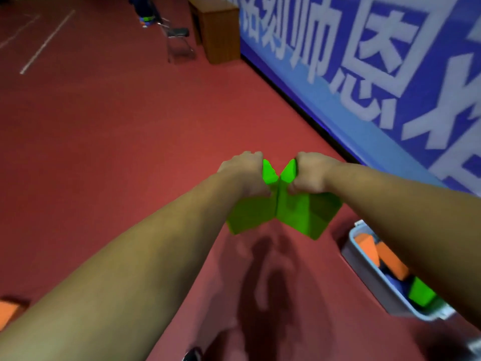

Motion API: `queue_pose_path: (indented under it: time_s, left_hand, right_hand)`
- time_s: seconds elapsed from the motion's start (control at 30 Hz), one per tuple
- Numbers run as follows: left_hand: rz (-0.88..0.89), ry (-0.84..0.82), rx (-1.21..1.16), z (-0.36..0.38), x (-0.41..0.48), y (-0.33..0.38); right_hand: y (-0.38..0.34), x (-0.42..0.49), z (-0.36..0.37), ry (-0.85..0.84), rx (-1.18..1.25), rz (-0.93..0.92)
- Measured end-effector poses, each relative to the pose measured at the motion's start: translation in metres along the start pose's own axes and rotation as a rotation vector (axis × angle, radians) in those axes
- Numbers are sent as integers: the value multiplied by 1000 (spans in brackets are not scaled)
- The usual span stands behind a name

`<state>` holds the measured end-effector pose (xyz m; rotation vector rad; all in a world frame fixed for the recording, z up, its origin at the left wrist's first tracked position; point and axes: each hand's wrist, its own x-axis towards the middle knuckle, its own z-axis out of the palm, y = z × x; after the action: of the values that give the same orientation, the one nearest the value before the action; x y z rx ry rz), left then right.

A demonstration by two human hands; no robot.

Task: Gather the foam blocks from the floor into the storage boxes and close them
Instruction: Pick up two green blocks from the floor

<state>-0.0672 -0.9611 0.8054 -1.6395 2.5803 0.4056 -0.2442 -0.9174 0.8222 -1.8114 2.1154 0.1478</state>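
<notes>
Two green foam blocks are held side by side above the red floor. My left hand [244, 173] grips the left green block [250, 214] at its top edge. My right hand [309, 173] grips the right green block [304, 214] the same way. The blocks touch along their inner edges. At the lower right, an open grey storage box [369, 280] stands on the floor, partly hidden by my right forearm. Inside it lie orange blocks [385, 256] and a green block [421, 293]. One orange block [7, 312] lies at the left edge.
A blue banner wall [364, 61] with white characters runs along the right. A wooden cabinet [218, 29] and a black chair [177, 37] stand at the back. White lines [46, 43] mark the red floor at the far left.
</notes>
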Motion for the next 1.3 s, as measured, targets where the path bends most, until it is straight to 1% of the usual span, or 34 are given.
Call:
queue_pose_path:
  time_s: [0.2,0.4,0.57,0.73,0.87,1.03,1.2,1.3]
  left_hand:
    - [143,-60,44,31,79,95]
    - [306,-140,37,75,176,191]
    - [429,-224,-14,114,266,290]
    - [537,-333,-62,144,333,370]
    - [520,-373,-43,173,376,422]
    - [487,-462,19,226,408,475]
    - [444,-482,90,292,429,516]
    - [387,-507,126,325,441,538]
  right_hand:
    - [124,12,5,-11,130,165]
    - [248,17,22,-26,220,392]
    - [359,27,33,-8,278,644]
    - [444,40,31,-4,408,896]
    - [498,51,47,37,505,1036]
    - [556,54,99,21,595,1183]
    - [628,65,157,-112,660,1262]
    - [672,76,200,-236,711,1271]
